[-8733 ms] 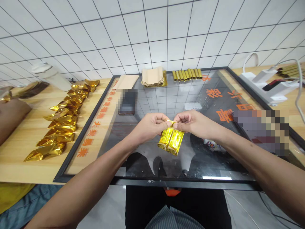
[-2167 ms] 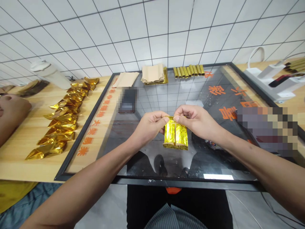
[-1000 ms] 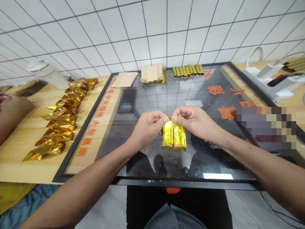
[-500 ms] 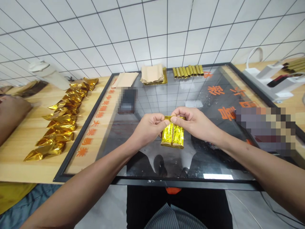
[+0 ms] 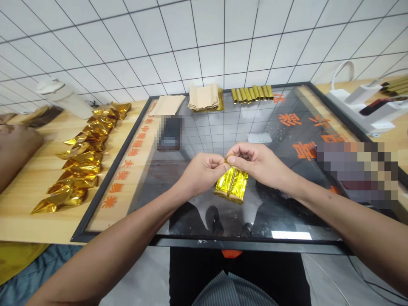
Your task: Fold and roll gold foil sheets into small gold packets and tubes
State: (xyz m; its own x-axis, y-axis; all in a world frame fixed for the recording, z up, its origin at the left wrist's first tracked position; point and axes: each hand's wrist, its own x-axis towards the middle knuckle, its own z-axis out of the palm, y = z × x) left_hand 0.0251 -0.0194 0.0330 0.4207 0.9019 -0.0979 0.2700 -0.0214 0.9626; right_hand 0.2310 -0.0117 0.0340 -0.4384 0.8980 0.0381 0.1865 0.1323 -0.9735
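A folded piece of gold foil paper [image 5: 231, 183] hangs over the glass tabletop, a seam running down its middle and brown paper showing at its lower edge. My left hand [image 5: 207, 172] pinches its upper left edge between thumb and fingers. On the upper right edge, the thumb and forefinger of my right hand [image 5: 251, 163] close in the same way, close to the left fingertips. The fingers cover the top of the foil paper, so its fold there is partly hidden.
Behind are a stack of brown paper sheets [image 5: 204, 97], a row of gold paper rolls [image 5: 251, 94] and a dark blurred box [image 5: 170, 134]. Twisted gold foil pieces [image 5: 83, 163] line the left, near another person's arm [image 5: 19, 148]. A power strip [image 5: 357, 110] stands right.
The top of the foil paper is now bunched between my fingertips, which have drawn closer together. Its lower end has tilted and swung slightly down.
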